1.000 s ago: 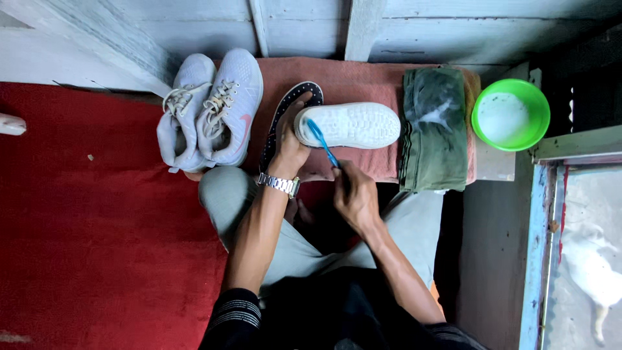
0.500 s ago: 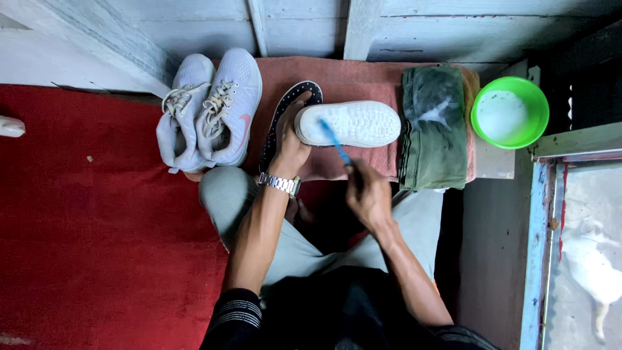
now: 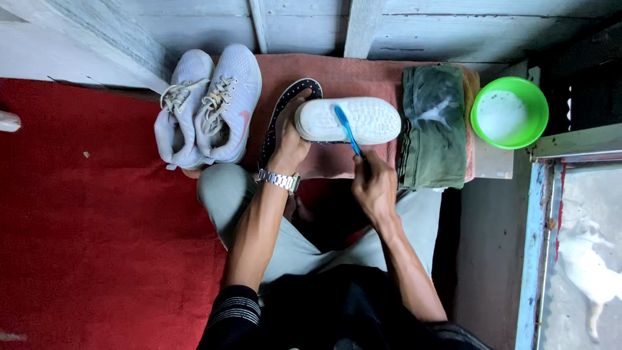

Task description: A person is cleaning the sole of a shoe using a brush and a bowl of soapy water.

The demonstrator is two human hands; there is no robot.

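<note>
red carpet [image 3: 84, 227] on the floor — pale plank wall [image 3: 421, 26] behind, dim daylight.

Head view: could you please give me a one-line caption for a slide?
Left hand steadies a white shoe while right hand brushes its sole with a blue toothbrush.

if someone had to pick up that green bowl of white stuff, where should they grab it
Probably by the rim, on its near or left edge. The green bowl sits upright and open on a ledge corner, filled with white foamy liquid, so a level two-sided rim grip seems safest. The folded green cloth lies to its left, apart from it.
</note>
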